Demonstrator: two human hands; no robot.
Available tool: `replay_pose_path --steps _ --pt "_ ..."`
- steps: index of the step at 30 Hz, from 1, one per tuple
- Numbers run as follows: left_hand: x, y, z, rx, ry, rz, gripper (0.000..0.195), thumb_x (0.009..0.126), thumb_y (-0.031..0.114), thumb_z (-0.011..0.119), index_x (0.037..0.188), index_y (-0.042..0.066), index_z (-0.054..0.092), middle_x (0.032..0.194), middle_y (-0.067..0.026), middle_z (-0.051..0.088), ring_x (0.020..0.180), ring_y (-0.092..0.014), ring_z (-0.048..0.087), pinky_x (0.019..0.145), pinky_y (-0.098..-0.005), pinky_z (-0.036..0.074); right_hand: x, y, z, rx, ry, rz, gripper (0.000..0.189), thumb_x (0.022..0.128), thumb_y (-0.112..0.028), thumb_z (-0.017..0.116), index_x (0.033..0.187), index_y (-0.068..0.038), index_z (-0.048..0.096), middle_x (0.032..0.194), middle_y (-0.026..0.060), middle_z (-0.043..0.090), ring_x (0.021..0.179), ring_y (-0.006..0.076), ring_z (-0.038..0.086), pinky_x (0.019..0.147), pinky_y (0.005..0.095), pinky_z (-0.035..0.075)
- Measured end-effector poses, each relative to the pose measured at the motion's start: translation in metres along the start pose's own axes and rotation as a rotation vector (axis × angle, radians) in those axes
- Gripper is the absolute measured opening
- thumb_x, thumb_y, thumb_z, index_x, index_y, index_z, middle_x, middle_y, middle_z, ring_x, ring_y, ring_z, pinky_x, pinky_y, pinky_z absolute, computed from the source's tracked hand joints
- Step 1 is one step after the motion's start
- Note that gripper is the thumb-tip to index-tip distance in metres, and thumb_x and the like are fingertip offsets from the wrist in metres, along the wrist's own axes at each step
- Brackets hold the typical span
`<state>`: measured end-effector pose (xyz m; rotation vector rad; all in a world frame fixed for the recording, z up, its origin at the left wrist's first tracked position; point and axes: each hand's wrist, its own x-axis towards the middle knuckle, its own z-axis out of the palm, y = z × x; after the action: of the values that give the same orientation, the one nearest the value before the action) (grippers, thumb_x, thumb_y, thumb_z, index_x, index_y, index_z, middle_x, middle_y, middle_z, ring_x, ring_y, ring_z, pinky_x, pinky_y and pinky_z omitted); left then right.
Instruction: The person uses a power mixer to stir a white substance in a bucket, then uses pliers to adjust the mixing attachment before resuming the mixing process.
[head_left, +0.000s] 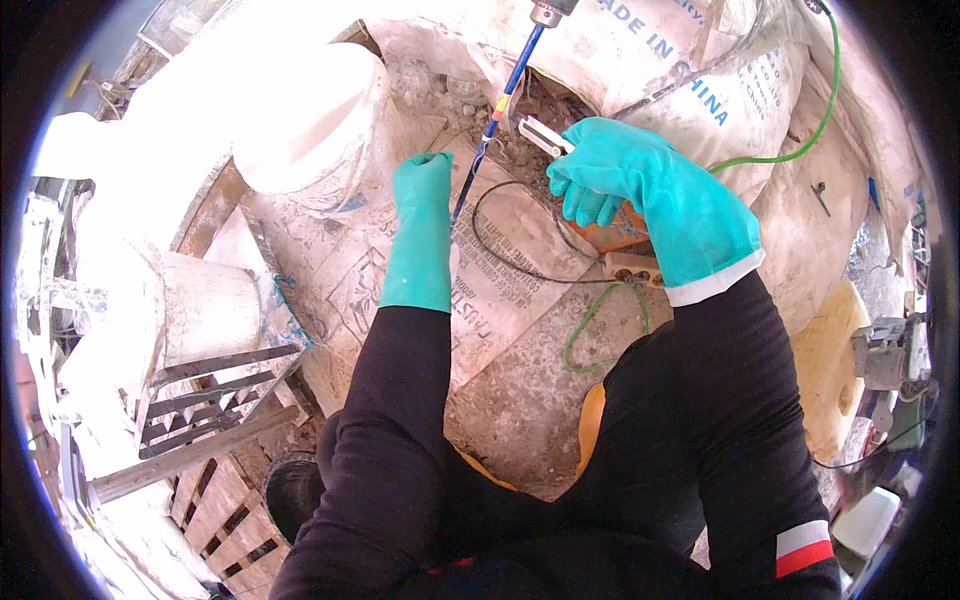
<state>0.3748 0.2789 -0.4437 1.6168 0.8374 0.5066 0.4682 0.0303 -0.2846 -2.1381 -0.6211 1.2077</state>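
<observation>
My left hand, in a green rubber glove, is closed in a fist between the white bucket and a blue rod. Whether anything thin is inside that fist is hidden. The rod slants down from a metal chuck and has yellow and red bands partway along; its lower end passes close beside my left glove. My right hand, gloved alike, grips a narrow hand tool with a white and dark body. Its tip points toward the rod, and the glove covers the rest.
A whitish bucket stands at left, near a slatted crate. Printed woven sacks rise at the back; another lies flat. A black cable loops to a socket block. Green cord hangs at right.
</observation>
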Motion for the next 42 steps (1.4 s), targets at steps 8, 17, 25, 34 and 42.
replay_pose_path --steps 8,17,25,34,42 --pt "-0.039 0.046 0.019 0.422 0.043 0.827 0.023 0.082 0.022 0.086 0.099 0.007 0.082 0.088 -0.0133 0.074 0.088 -0.03 0.071 0.082 -0.038 0.055 -0.009 -0.006 0.001 0.023 0.069 0.034 0.026 0.102 -0.021 0.062 0.105 0.004 0.065 0.086 0.0206 0.076 0.067 0.0271 0.074 0.055 0.0388 0.061" --pt "-0.041 0.031 0.031 0.147 -0.038 0.597 0.017 0.09 0.018 0.08 0.102 0.008 0.083 0.097 -0.0112 0.076 0.089 -0.023 0.07 0.081 -0.0366 0.055 -0.018 -0.006 -0.001 -0.01 0.05 0.027 0.028 0.103 -0.023 0.061 0.107 0.004 0.065 0.086 0.0204 0.076 0.066 0.0266 0.074 0.054 0.0378 0.06" --pt "-0.033 0.032 0.045 -0.416 -0.118 0.022 0.023 0.09 0.015 0.073 0.103 -0.003 0.078 0.088 -0.0083 0.074 0.078 -0.015 0.066 0.073 -0.029 0.051 -0.014 -0.003 0.0 -0.028 0.027 -0.019 0.028 0.102 -0.023 0.062 0.107 0.005 0.065 0.086 0.021 0.076 0.067 0.0275 0.075 0.054 0.0383 0.061" --pt "0.009 -0.017 -0.007 0.166 0.088 -0.137 0.027 0.086 0.007 0.066 0.11 0.004 0.078 0.092 -0.0122 0.077 0.085 -0.022 0.072 0.081 -0.0341 0.055 -0.013 -0.005 0.002 -0.024 0.005 -0.051 0.027 0.103 -0.021 0.059 0.107 0.005 0.065 0.086 0.0211 0.076 0.068 0.0282 0.075 0.055 0.0391 0.061" --pt "-0.043 0.038 0.021 0.27 0.015 0.833 0.028 0.082 0.016 0.084 0.107 0.003 0.08 0.094 -0.0141 0.075 0.085 -0.026 0.073 0.08 -0.0365 0.056 -0.023 -0.005 0.001 0.056 0.087 -0.005 0.024 0.104 -0.02 0.059 0.105 0.003 0.065 0.085 0.0207 0.076 0.068 0.0279 0.075 0.055 0.0384 0.061"
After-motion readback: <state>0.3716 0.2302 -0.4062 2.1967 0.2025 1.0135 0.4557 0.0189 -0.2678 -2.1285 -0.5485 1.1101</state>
